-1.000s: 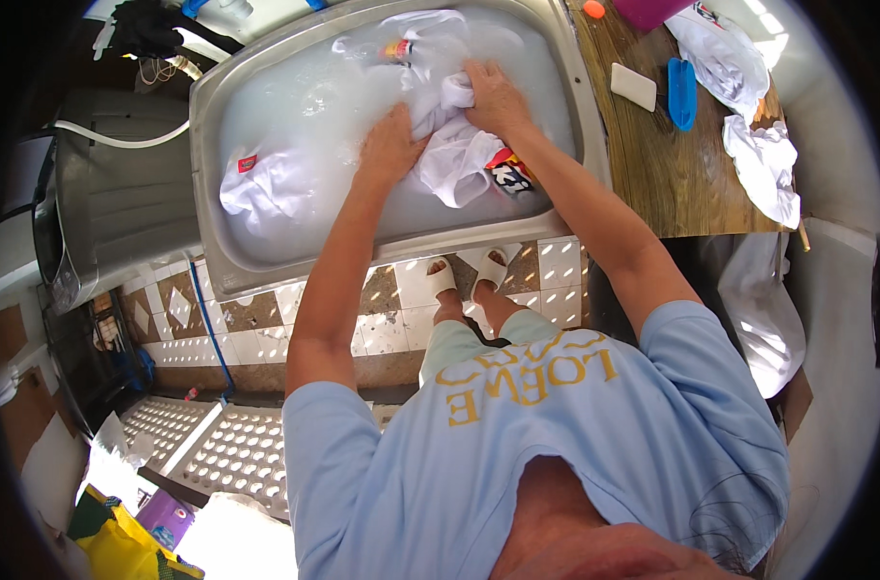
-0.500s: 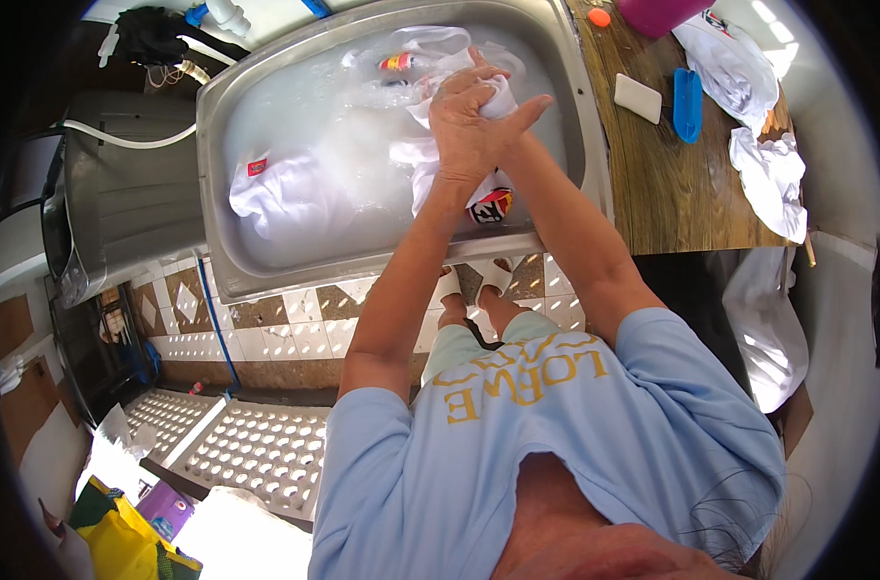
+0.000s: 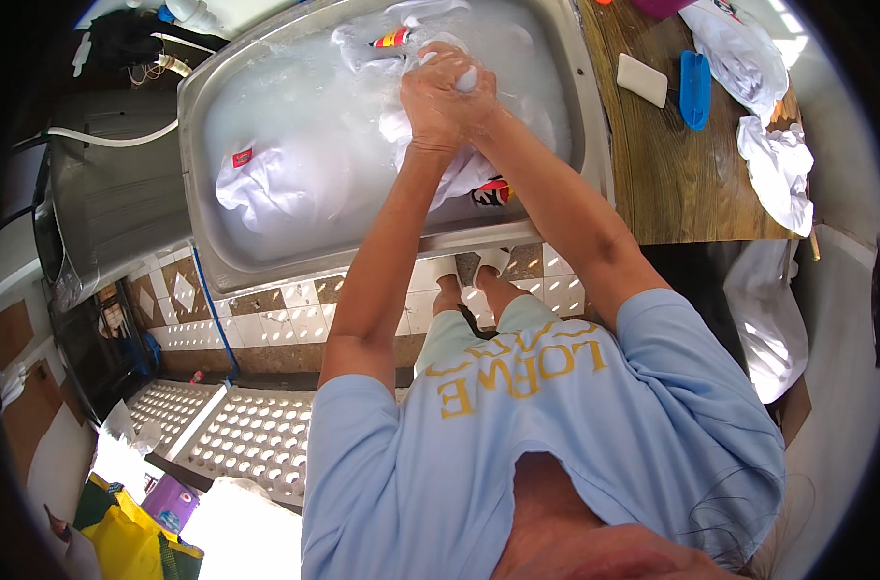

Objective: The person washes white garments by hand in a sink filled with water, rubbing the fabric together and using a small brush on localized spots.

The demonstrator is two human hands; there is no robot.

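Note:
My left hand (image 3: pixel 428 108) and my right hand (image 3: pixel 480 100) are pressed together, fingers closed around a bunched wet white cloth (image 3: pixel 467 79). They are over the cloudy, soapy water of a metal sink (image 3: pixel 594 106). Below my wrists, more white fabric with a red, yellow and black print (image 3: pixel 493 191) lies in the water; whether it joins the held part is hidden. Just beyond my hands floats white cloth with a red and yellow patch (image 3: pixel 391 38). A separate white garment with a red label (image 3: pixel 266 193) is half sunk at the sink's left.
On the wooden table (image 3: pixel 657 184) to the right lie a white bar of soap (image 3: pixel 642 80), a blue oblong plastic piece (image 3: pixel 695 92) and white cloths (image 3: pixel 776 174), one hanging over the edge. A dark grey tub-like object (image 3: pixel 121 193) stands left of the sink.
My hands have drawn nearer to me and clenched together; before, the fingers were spread over the cloth. The view has shifted slightly, so the sink appears higher.

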